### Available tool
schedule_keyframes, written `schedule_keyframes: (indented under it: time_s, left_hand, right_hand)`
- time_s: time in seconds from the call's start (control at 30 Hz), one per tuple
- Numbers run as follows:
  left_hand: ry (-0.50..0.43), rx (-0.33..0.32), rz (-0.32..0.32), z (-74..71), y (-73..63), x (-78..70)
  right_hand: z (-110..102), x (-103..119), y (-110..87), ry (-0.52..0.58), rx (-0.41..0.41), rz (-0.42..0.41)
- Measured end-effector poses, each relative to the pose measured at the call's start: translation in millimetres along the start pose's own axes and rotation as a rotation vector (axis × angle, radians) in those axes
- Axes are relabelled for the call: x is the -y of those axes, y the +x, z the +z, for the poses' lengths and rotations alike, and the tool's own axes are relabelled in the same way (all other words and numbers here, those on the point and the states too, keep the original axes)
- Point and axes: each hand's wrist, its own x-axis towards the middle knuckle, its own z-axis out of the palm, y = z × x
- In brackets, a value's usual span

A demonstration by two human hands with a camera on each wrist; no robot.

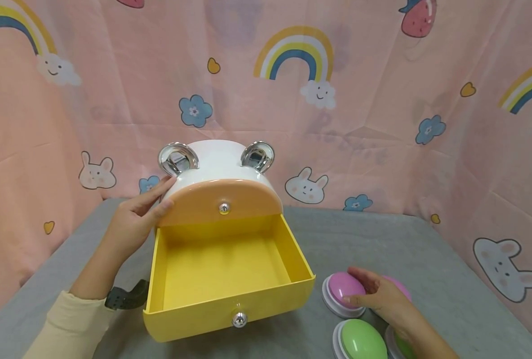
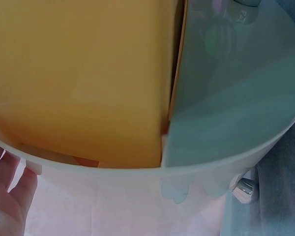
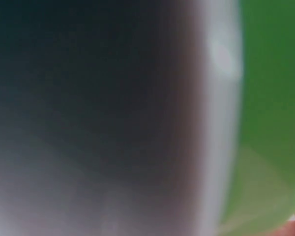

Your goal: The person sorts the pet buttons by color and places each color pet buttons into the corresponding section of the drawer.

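A white bear-shaped drawer box [image 1: 216, 154] has an orange upper drawer [image 1: 194, 202], shut, and a yellow lower drawer [image 1: 221, 264], pulled far out with nothing in it. My left hand [image 1: 133, 222] rests against the box's left side, thumb at the front edge, fingers along the side. In the left wrist view its fingertips [image 2: 29, 184] touch the white rim. My right hand [image 1: 383, 294] holds the right side of a pink dome button [image 1: 343, 286] on a white base, thumb on the near side and fingers on the far side.
In front of the pink button is a green dome button [image 1: 362, 339]. Another pink button [image 1: 398, 285] and a second green one [image 1: 402, 345] are partly hidden by my right hand. A pink patterned cloth [image 1: 360, 124] hangs behind the grey table [image 1: 360, 234].
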Motion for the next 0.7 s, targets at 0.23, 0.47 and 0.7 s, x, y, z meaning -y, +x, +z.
schedule_keyframes:
  time_s: [0.23, 0.47, 0.7]
  left_hand:
    - [-0.001, -0.002, 0.001, -0.6, -0.1, 0.0]
    - [0.015, -0.008, 0.001, -2.9, 0.3, 1.6]
    - [0.001, 0.001, -0.006, -1.0, 1.3, 4.6]
  right_hand:
    - [-0.1, 0.2, 0.7, -0.004, 0.008, -0.014]
    - [1.6, 1.5, 0.4, -0.007, 0.009, -0.014]
    - [2.3, -1.9, -0.1, -0.07, 0.016, -0.051]
